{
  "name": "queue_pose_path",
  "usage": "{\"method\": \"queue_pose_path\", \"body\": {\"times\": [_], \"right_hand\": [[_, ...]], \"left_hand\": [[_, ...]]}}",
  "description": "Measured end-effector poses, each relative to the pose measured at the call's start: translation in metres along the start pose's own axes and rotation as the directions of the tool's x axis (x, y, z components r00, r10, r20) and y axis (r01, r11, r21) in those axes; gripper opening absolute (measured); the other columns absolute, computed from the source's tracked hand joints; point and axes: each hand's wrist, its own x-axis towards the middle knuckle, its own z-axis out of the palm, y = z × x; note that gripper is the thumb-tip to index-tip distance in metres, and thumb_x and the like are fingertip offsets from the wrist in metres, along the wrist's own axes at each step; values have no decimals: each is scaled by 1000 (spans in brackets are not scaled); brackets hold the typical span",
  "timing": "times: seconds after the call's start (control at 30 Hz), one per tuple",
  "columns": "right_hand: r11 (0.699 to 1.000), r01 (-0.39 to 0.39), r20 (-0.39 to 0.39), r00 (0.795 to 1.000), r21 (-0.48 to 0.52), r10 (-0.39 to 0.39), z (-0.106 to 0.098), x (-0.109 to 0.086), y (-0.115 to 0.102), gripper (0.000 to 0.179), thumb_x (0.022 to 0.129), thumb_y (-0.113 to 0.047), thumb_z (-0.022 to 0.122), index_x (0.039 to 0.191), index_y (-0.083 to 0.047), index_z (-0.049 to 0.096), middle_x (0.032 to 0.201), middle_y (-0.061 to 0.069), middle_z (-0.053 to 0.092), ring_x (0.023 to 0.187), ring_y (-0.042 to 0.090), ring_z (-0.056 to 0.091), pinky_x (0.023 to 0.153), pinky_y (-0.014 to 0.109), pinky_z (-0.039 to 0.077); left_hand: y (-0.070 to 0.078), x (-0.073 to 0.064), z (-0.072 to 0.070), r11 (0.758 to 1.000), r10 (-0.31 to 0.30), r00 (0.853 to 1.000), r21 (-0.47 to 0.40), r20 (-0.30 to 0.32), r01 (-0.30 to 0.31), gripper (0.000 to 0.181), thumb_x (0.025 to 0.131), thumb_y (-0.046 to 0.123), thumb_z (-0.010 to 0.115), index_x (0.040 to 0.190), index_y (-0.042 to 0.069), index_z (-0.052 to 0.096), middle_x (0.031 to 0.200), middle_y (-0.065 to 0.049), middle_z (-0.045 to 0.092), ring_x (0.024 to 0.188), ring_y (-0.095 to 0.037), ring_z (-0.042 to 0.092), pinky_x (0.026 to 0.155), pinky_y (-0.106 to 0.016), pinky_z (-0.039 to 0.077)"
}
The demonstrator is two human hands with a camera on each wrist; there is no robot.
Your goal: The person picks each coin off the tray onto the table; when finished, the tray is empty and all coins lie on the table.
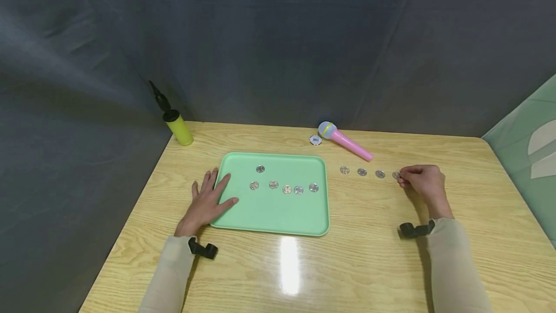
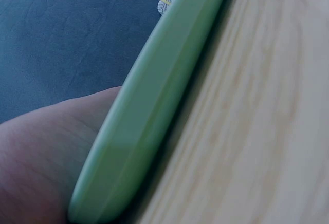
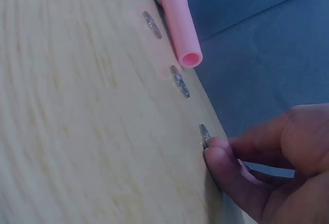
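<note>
My right hand (image 1: 423,182) is at the right end of a row of silver coins, its thumb and fingertips pinching the last coin (image 1: 396,175) at the table surface. In the right wrist view that coin stands out past the fingertips, partly hidden by them. Three more coins lie to its left on the table, the nearest one (image 1: 380,174) a short gap away. My left hand (image 1: 207,206) rests with spread fingers over the left rim of a mint green tray (image 1: 269,219). Several silver coins lie in the tray, among them one coin (image 1: 260,169) set farther back.
A pink toy microphone (image 1: 349,144) lies behind the coin row, beside a white poker chip (image 1: 315,140) marked 100. At the back left corner stands a yellow-green hand pump (image 1: 180,129) with a black top. Dark cloth (image 1: 278,62) hangs behind the wooden table (image 1: 347,264).
</note>
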Motion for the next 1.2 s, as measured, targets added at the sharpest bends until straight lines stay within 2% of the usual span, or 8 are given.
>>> {"method": "queue_pose_path", "body": {"times": [0.2, 0.43, 0.63, 0.83, 1.07, 1.2], "right_hand": [[1000, 21, -18, 1000, 0, -21, -1, 0, -8, 35, 99, -5, 57, 122, 20, 59, 75, -12, 69, 62, -3, 69, 64, 20, 60], [994, 54, -1, 999, 97, -54, 8, 0, -21, 36, 97, -2, 58, 123, 23, 56, 69, -23, 64, 63, -6, 68, 65, 20, 60], [993, 74, 7, 997, 87, -75, 22, 0, -36, 35, 97, -4, 59, 121, 22, 58, 70, -20, 65, 62, -5, 68, 64, 21, 60], [991, 99, 20, 995, 92, -102, 38, -2, -53, 33, 96, -5, 61, 119, 19, 61, 76, -8, 69, 62, -3, 68, 64, 22, 61], [988, 148, 56, 987, 44, -150, 62, -2, -74, 28, 95, -4, 62, 114, 17, 66, 95, 26, 71, 63, 0, 68, 65, 27, 62], [985, 171, 83, 981, 34, -174, 77, -3, -85, 26, 94, -4, 64, 111, 14, 67, 102, 32, 69, 65, 3, 70, 66, 30, 63]], "left_hand": [[0, 0, 0, 1000, 0, 1000, 1, -2, 0, 81, 95, 52, 59, 160, 15, 28, 169, -21, 4, 157, -44, -2, 116, -74, -6], [-1, -1, 2, 1000, -4, 1000, -7, 1, 4, 81, 94, 53, 59, 160, 15, 28, 170, -21, 3, 157, -43, -3, 116, -73, -6], [0, 0, 1, 1000, -4, 1000, -6, 0, 4, 82, 94, 53, 59, 160, 16, 27, 170, -20, 3, 157, -43, -3, 116, -73, -7], [1, 0, 0, 1000, 0, 1000, -5, 3, 0, 82, 95, 52, 59, 160, 15, 27, 170, -21, 3, 157, -43, -4, 116, -73, -7], [1, 0, 0, 1000, -3, 1000, -8, 5, 3, 82, 95, 52, 59, 160, 15, 27, 170, -21, 3, 157, -43, -3, 116, -73, -7], [0, 1, 0, 1000, -2, 1000, 4, 4, 2, 82, 95, 53, 59, 160, 16, 27, 169, -21, 3, 157, -43, -2, 116, -74, -6]]}}
